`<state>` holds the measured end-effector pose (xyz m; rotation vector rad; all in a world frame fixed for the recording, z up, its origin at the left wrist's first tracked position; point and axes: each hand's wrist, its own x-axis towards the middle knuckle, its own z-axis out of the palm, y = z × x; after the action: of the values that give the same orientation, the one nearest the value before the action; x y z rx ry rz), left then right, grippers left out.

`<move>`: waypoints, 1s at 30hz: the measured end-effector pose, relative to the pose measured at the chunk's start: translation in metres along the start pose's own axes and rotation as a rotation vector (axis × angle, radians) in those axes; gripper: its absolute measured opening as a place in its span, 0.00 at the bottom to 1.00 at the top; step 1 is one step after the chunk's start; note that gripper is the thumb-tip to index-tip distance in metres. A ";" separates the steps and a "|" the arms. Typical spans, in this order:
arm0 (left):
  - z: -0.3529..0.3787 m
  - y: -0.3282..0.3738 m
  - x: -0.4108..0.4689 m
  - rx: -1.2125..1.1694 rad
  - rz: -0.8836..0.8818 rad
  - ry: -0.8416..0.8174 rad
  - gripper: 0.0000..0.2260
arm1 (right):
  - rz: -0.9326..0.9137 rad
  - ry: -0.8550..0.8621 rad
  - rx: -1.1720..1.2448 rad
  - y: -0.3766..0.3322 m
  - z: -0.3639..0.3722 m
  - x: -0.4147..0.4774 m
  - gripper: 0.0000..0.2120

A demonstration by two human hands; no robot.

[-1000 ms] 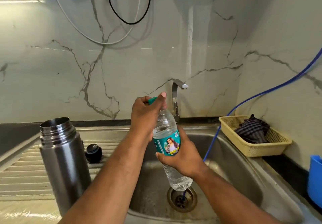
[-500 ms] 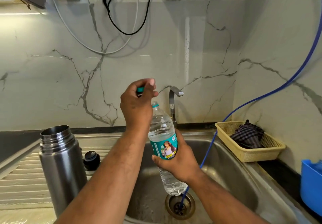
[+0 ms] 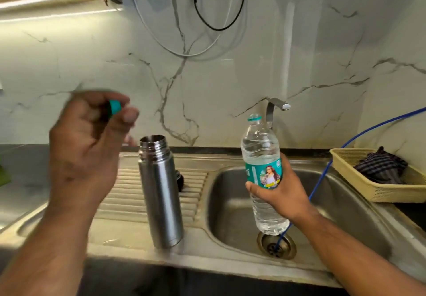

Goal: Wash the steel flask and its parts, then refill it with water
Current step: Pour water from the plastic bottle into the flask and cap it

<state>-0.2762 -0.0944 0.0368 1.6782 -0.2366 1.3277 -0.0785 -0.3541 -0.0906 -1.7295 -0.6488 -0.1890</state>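
Observation:
The steel flask (image 3: 161,192) stands upright and uncapped on the ribbed drainboard (image 3: 129,201), left of the sink basin (image 3: 232,203). Its black stopper (image 3: 180,180) lies just behind it, partly hidden. My right hand (image 3: 279,194) grips a clear plastic water bottle (image 3: 262,157) with a teal label, held upright over the basin with its mouth uncapped. My left hand (image 3: 92,139), raised and blurred to the left of the flask, pinches the teal bottle cap (image 3: 114,106) between thumb and fingers.
A steel tap (image 3: 276,107) rises behind the bottle. A blue hose (image 3: 322,175) runs from the right wall down into the drain (image 3: 276,245). A yellow basket (image 3: 359,180) holding a checked cloth (image 3: 380,164) sits on the right counter. Cables hang on the marble wall.
My left hand has lifted the teal cap off the bottle and swung it away to the left. The view has shifted left; the bottle stays over the basin.

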 end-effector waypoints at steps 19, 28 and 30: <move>-0.109 -0.118 -0.105 0.723 -0.721 -0.388 0.24 | 0.029 -0.004 -0.046 0.009 -0.001 0.001 0.37; -0.001 -0.071 -0.078 0.290 -0.644 -0.328 0.48 | -0.009 -0.009 -0.036 0.007 0.000 -0.001 0.39; 0.026 -0.068 -0.068 0.301 -0.619 -0.172 0.31 | -0.024 -0.008 -0.040 0.004 -0.002 0.000 0.41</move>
<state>-0.2423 -0.1043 -0.0563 1.9068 0.3797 0.7779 -0.0763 -0.3567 -0.0936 -1.7626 -0.6766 -0.2133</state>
